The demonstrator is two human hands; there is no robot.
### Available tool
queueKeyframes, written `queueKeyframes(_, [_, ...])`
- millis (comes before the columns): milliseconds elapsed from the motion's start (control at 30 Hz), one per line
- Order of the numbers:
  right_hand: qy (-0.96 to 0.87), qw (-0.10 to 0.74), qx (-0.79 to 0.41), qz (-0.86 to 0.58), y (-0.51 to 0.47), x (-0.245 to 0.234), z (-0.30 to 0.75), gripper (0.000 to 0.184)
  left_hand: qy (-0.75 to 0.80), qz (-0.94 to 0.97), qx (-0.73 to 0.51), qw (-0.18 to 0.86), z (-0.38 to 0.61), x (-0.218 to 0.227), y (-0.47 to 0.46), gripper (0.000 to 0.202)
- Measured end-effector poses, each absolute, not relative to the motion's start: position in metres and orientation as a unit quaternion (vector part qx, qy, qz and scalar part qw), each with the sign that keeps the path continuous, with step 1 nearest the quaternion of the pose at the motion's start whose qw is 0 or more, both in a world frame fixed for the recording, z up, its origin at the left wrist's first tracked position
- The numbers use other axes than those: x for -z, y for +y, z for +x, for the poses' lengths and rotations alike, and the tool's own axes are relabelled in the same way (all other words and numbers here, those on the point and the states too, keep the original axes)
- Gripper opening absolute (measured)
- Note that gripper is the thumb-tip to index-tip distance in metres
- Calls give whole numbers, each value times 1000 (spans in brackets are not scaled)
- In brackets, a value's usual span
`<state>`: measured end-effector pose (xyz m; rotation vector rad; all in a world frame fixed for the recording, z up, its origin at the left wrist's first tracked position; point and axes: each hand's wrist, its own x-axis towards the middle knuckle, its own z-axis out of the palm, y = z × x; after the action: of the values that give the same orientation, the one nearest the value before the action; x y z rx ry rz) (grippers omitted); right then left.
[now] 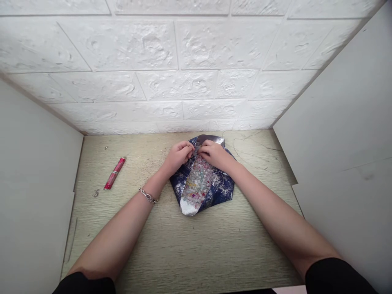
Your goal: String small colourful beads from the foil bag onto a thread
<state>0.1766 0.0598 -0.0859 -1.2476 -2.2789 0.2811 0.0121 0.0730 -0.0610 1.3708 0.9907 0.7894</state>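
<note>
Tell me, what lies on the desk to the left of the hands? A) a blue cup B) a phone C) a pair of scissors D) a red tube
D: a red tube lies on the desk, apart from the left hand and right hand, which meet over the bag of beads.

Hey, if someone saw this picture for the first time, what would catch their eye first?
Probably the two hands, left hand and right hand, meeting at the far end of a dark blue patterned bag heaped with pastel beads, mid-table. Next, the red tube lying alone to the left on the pale wooden table.
</note>
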Motion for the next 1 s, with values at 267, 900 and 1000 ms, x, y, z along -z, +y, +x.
queueKeyframes(267, [-853,222,-81,-466,58,87,173,19,464,625,-329,535,12,61,73,13])
queueKeyframes(900, [-564,491,-466,-473,62,87,170,26,452,668,-334,487,12,59,69,25])
queueKeyframes(1000, [-515,513,-520,-448,65,90,171,26,450,675,-332,482,11,59,69,26])
